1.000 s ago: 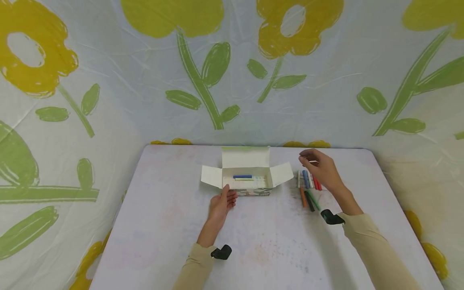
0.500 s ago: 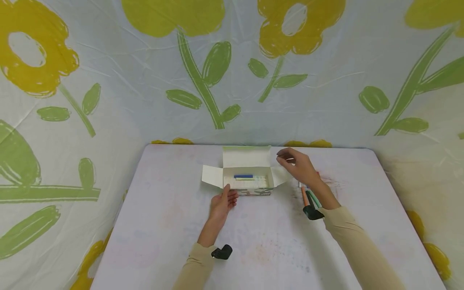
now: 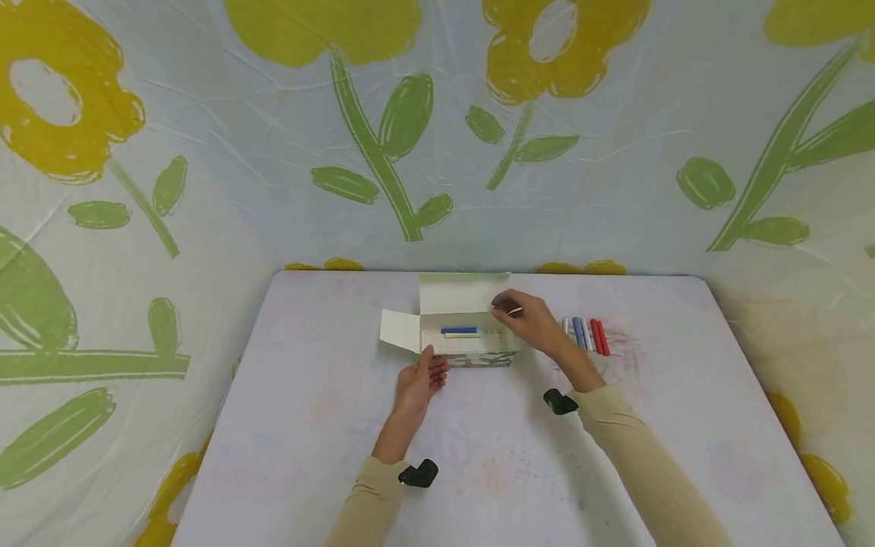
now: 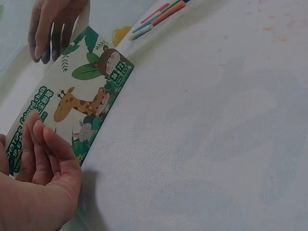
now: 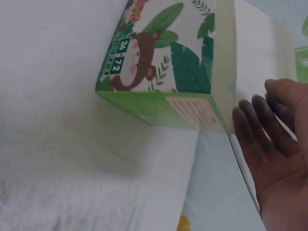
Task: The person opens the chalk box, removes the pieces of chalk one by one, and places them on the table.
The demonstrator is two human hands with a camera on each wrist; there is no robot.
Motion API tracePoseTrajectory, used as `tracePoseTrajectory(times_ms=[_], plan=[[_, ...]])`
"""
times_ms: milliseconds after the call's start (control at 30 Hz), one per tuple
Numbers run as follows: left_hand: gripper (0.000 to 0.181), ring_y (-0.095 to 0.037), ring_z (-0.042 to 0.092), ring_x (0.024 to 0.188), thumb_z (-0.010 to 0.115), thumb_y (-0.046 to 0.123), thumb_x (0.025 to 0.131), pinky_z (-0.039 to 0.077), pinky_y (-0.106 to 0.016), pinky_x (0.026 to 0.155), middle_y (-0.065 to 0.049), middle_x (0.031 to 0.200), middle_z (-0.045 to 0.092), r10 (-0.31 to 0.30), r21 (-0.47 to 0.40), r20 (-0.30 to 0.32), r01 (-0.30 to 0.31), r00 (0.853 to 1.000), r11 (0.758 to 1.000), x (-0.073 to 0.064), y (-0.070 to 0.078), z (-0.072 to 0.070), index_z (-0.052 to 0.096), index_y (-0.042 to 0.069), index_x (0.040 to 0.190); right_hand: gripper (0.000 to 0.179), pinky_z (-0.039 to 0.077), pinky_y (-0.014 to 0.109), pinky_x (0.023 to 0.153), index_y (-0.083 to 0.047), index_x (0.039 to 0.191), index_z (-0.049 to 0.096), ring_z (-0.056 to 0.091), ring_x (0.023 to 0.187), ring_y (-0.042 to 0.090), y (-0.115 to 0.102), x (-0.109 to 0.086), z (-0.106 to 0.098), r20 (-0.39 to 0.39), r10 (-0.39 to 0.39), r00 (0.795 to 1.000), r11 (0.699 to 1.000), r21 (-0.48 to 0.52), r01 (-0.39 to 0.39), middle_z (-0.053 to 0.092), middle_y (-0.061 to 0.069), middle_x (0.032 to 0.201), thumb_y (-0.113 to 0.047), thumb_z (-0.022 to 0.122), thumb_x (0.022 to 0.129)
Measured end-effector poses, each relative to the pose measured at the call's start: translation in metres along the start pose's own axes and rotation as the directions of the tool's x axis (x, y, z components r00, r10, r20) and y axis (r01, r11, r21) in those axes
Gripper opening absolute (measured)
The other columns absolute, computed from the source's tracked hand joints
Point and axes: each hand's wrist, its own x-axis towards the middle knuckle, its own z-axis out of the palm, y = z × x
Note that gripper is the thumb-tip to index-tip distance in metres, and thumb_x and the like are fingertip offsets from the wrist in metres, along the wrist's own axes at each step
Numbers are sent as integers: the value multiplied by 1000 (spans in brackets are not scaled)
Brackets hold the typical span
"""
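Observation:
A chalk box with animal pictures and "Colored chalk" printed on it stands with its lid and flaps spread. A blue chalk stick and a pale chalk stick lie inside. My left hand rests at the box's front left corner, thumb at the rim and loosely extended fingers in front of the printed face. My right hand hovers over the box's right end, bent fingertips close to the opening. In the right wrist view, nothing shows between the thumb and the darkened fingers.
To the right of the box lies a row of chalk: blue chalk, red chalk and white sticks. Also out is an orange chalk stick, hidden by my forearm in the head view. Flower-patterned cloth encloses the table.
My right hand has moved left from above the loose chalk to the box's right end, now covering its right flap. My left hand stays at the front corner.

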Motion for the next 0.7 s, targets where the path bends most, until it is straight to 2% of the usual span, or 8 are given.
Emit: tracePoseTrajectory(times_ms=[167,367,567,700], plan=[[52,-10,61,77,60,42,105,52,-21,70,-5,89,69,1,-10,-3,-1,1000,1000,1,0,0,67,-9,109,20,58,46,86,6,114,66,68,94,29,-1,5,14,73,-14,997,999,-49,18,71,15,103,-5,70,97],[50,-11,61,75,61,41,104,52,-21,69,-5,87,70,-1,-27,-5,1,1000,1000,1,-1,0,69,-8,105,20,57,45,84,8,113,66,68,93,29,-1,9,29,179,-64,982,984,-154,92,71,14,101,-3,71,96],[51,-11,61,76,61,42,104,53,-21,70,-6,87,71,-18,-32,-14,17,1000,999,1,-1,0,69,-9,106,15,55,43,83,3,108,67,65,90,25,-2,11,41,273,-54,961,941,-308,140,70,11,98,-4,72,95],[52,-10,61,76,61,42,104,53,-21,70,-6,88,71,-26,-26,-18,26,999,999,1,1,0,69,-10,108,11,54,42,79,0,102,65,62,83,22,-5,14,46,302,-36,953,903,-398,160,68,9,93,-2,72,94]])
